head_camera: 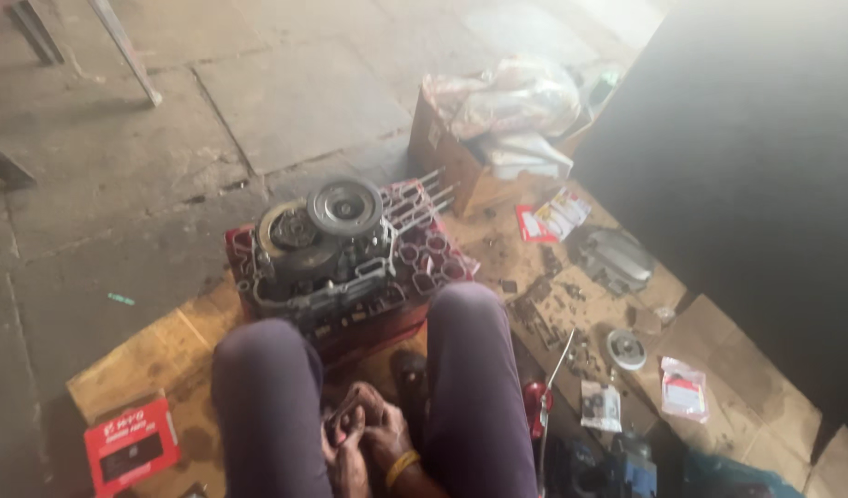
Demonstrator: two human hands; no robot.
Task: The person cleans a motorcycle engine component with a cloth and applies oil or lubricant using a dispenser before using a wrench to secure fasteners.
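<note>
I sit on the floor with my knees, in purple trousers, spread apart. Low between them, my left hand (pixel 346 458) and my right hand (pixel 384 432) are pressed together, fingers curled around a small dark part (pixel 343 420) that is too blurred to identify. A yellow band circles my right wrist. Just beyond my knees, a greasy engine (pixel 324 244) with round clutch discs on top rests on a red plastic crate (pixel 424 254).
Flattened cardboard (pixel 156 355) covers the concrete floor. A red box (pixel 130 445) lies at the lower left. To the right are a red-handled screwdriver (pixel 540 398), small packets (pixel 684 389), a round metal part (pixel 625 349) and several loose pieces. A cardboard box (pixel 451 152) of plastic bags stands behind.
</note>
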